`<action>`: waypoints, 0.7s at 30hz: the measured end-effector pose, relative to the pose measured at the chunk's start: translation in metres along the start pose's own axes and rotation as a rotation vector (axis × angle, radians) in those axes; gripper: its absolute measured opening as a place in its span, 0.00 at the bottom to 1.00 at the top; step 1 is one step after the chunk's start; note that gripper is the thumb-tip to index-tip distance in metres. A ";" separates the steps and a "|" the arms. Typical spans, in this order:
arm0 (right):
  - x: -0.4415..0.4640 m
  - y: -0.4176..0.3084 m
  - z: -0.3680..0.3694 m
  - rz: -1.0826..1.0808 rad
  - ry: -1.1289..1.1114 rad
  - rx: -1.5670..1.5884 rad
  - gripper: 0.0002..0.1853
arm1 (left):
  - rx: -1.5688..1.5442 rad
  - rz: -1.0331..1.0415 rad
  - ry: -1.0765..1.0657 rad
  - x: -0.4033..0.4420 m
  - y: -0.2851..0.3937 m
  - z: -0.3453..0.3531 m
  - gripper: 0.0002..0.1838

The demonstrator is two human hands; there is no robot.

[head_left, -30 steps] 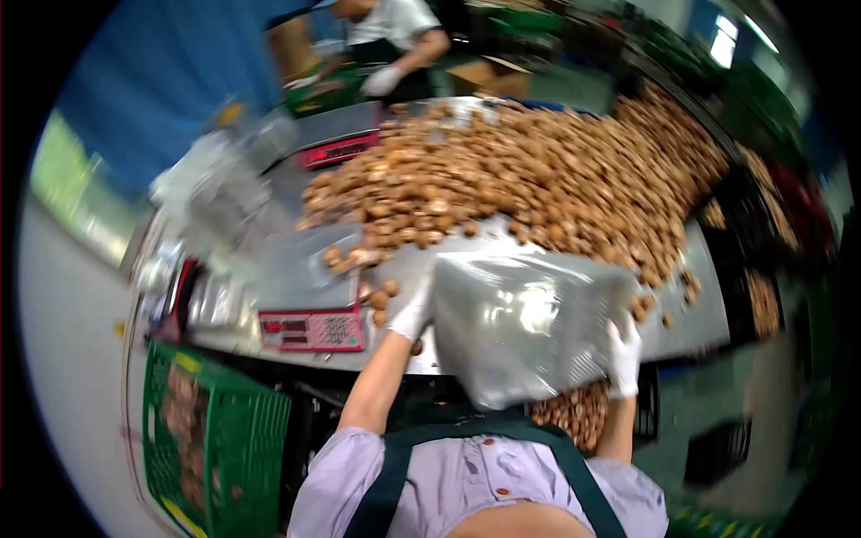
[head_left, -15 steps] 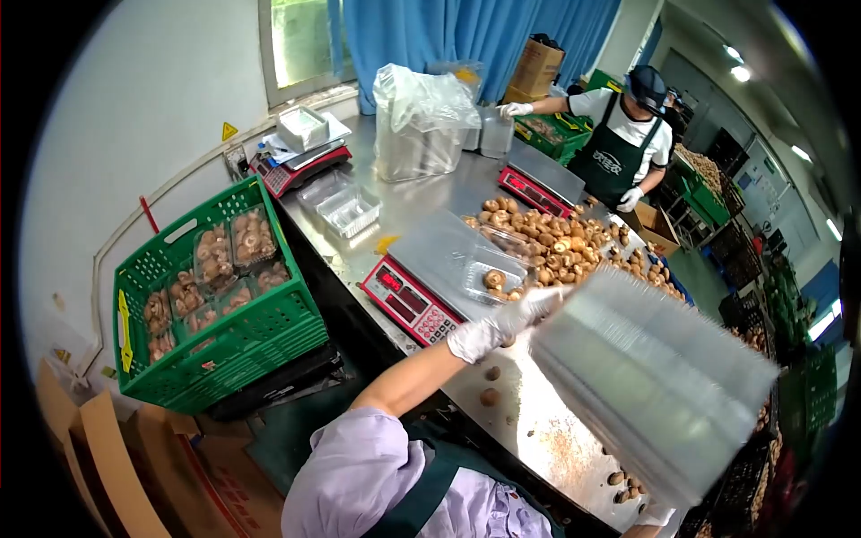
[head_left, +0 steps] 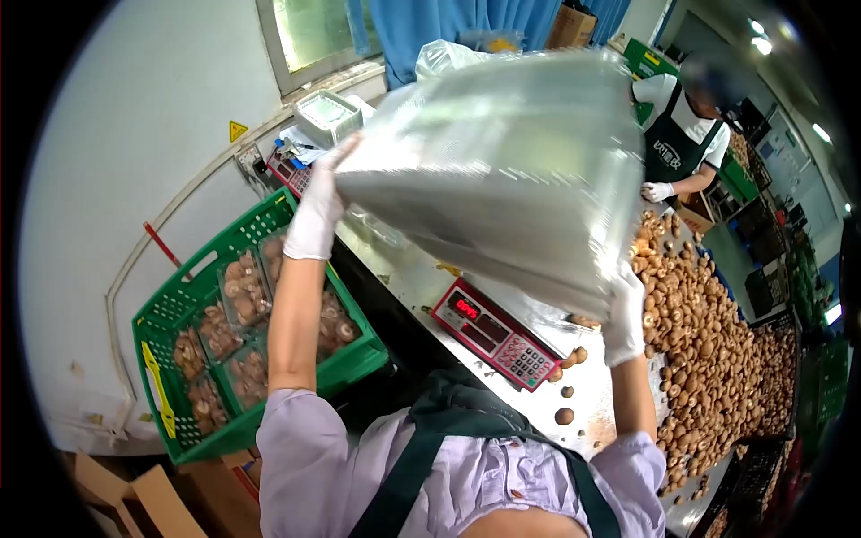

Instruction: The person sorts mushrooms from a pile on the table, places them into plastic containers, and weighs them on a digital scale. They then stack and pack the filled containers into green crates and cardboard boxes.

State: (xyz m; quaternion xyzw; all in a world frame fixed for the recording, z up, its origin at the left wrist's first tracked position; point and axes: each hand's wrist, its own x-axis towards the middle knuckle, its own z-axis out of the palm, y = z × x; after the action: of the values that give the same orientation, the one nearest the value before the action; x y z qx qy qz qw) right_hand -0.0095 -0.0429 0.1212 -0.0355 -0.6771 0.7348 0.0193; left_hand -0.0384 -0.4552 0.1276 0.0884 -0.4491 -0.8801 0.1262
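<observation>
Between my two hands is a thick stack of clear plastic trays [head_left: 502, 170], held up over the table and smeared by motion. My left hand [head_left: 318, 208], in a white glove, grips its left end. At the lower right corner, my gloved right hand [head_left: 625, 316] is closed on the other end. Below the stack stands a red scale [head_left: 495, 336] with a lit display; its platform is mostly covered by the trays. A few loose mushrooms [head_left: 564, 416] lie on the metal table near the scale, and a large heap of mushrooms [head_left: 704, 350] spreads to the right.
A green crate [head_left: 179, 408] at left holds several packed trays of mushrooms [head_left: 246, 285]. Behind my left hand, a white tray [head_left: 328, 117] rests on another scale [head_left: 291, 172]. Across the table stands a co-worker in a dark apron [head_left: 674, 143]. Cardboard boxes [head_left: 161, 498] are at lower left.
The tray stack has moved left and up from the right side of the table, now above the scale. My left hand has shifted left with it, and my right hand has come fully into view.
</observation>
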 end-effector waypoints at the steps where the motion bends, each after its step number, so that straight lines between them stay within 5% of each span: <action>1: 0.002 -0.010 0.030 0.069 -0.016 -0.061 0.15 | -0.026 -0.014 -0.017 0.016 0.009 -0.020 0.22; 8: 0.047 -0.029 0.135 0.057 -0.279 0.004 0.14 | -0.121 -0.138 -0.003 0.126 0.000 -0.133 0.22; 11: 0.057 -0.049 0.170 0.040 -0.387 -0.272 0.17 | -0.115 -0.262 0.017 0.158 -0.026 -0.152 0.23; 13: 0.076 -0.035 0.190 0.078 -0.491 -0.496 0.24 | 0.345 -0.389 0.274 0.184 -0.051 -0.170 0.25; 14: 0.091 -0.013 0.200 -0.137 -0.483 -0.824 0.26 | 0.266 -0.209 0.093 0.180 -0.060 -0.163 0.29; 15: 0.106 0.009 0.208 -0.358 -0.465 -1.148 0.28 | 0.283 -0.240 0.188 0.188 -0.064 -0.159 0.30; 18: 0.131 0.034 0.224 -0.518 -0.367 -1.193 0.31 | 0.003 -0.319 0.093 0.220 -0.065 -0.181 0.31; 21: 0.163 0.028 0.228 -0.444 -0.242 -1.070 0.39 | -0.022 -0.323 0.262 0.242 -0.074 -0.204 0.37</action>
State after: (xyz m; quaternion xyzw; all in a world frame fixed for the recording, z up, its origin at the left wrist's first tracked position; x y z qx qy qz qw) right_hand -0.1889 -0.2595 0.1073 0.1864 -0.9421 0.2686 0.0747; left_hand -0.2243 -0.6433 -0.0612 0.2717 -0.3992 -0.8747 0.0415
